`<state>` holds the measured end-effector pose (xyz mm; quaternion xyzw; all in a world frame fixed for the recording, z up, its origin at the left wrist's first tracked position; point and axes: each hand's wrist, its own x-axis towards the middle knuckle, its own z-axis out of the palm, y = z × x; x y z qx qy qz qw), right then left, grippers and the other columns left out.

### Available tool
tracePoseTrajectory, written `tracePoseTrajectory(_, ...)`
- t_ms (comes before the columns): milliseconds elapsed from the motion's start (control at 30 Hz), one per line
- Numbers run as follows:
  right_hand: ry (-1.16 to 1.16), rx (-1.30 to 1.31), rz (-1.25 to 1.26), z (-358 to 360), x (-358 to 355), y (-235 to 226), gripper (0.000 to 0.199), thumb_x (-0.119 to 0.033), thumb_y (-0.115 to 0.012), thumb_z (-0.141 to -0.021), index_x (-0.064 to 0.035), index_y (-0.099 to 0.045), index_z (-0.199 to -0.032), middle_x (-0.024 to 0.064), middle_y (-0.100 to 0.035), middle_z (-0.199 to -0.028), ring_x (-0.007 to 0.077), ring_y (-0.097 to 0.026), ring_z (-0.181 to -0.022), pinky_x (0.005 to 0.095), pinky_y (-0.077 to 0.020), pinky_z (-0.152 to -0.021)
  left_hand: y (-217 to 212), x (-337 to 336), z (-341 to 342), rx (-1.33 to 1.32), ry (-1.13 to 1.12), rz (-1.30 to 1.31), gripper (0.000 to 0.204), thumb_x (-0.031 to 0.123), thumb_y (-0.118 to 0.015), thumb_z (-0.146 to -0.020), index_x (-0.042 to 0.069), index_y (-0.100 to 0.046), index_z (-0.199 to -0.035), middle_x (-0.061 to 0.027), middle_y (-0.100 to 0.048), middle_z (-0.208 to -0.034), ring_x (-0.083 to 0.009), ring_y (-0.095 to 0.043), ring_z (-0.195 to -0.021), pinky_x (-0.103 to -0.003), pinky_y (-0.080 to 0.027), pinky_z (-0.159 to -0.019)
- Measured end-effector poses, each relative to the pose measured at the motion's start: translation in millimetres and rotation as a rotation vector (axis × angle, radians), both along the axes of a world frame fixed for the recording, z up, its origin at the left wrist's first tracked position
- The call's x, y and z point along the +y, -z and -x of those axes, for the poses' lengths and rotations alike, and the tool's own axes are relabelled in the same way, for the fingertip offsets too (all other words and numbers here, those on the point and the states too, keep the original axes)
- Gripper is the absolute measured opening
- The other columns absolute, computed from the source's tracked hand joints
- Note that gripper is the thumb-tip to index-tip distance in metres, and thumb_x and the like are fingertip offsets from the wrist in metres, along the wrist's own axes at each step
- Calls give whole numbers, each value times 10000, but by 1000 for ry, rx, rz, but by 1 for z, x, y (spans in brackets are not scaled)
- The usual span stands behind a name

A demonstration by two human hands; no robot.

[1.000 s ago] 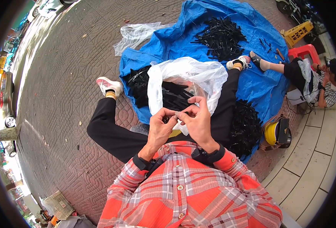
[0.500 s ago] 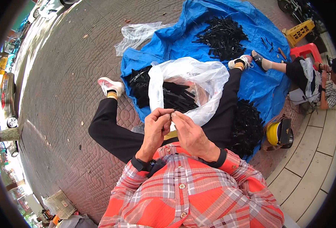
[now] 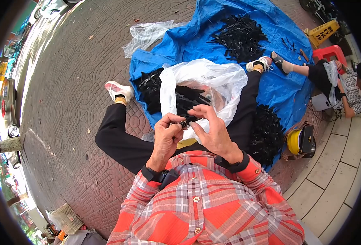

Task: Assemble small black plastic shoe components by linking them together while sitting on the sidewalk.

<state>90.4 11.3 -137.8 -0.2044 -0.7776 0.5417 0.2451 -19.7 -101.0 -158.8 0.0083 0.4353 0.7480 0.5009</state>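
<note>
My left hand (image 3: 167,136) pinches a small dark round piece (image 3: 183,123) between thumb and finger. Just to its right, my right hand (image 3: 214,136) has its thumb and fingers spread, with nothing seen in them. Beyond both hands, a white plastic bag (image 3: 225,79) lies open between my legs, with black strip-like pieces (image 3: 192,94) inside its mouth. More such strips form a heap (image 3: 149,87) at the bag's left, another pile (image 3: 241,38) farther off, and a third pile (image 3: 266,134) beside my right leg.
A blue tarp (image 3: 278,87) lies under the piles. At the right, another person (image 3: 319,73) sits by a red stool (image 3: 330,53). A yellow sign (image 3: 322,33) and a yellow round object (image 3: 294,141) are on that side. Clear plastic (image 3: 149,36) lies on the paving.
My right hand has come away from the left, and its fingers have opened. The left hand keeps its pinch, and the dark round piece now shows more plainly.
</note>
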Motion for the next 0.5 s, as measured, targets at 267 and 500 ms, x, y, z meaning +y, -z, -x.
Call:
tracePoseTrajectory(267,-231,-174,212,0,11,-8,358,41,-572,-743,13,-429,-1070,156,-546,-894,260,-593,-802,327,-463,-713,-2,-2,0,158,158,119,137,-63,-523,-721,-10,-571,-839,-18,-522,-599,-33,-388,-456,-180,-311,-425)
tracePoseTrajectory(500,-164,-235,516,1,9,32,367,37,-535,-787,10,-373,-1115,98,-539,-875,131,-551,-758,261,-455,-673,2,6,-8,1193,197,269,136,-19,-585,-751,9,-597,-884,3,-582,-720,-26,-480,-545,-163,-379,-482)
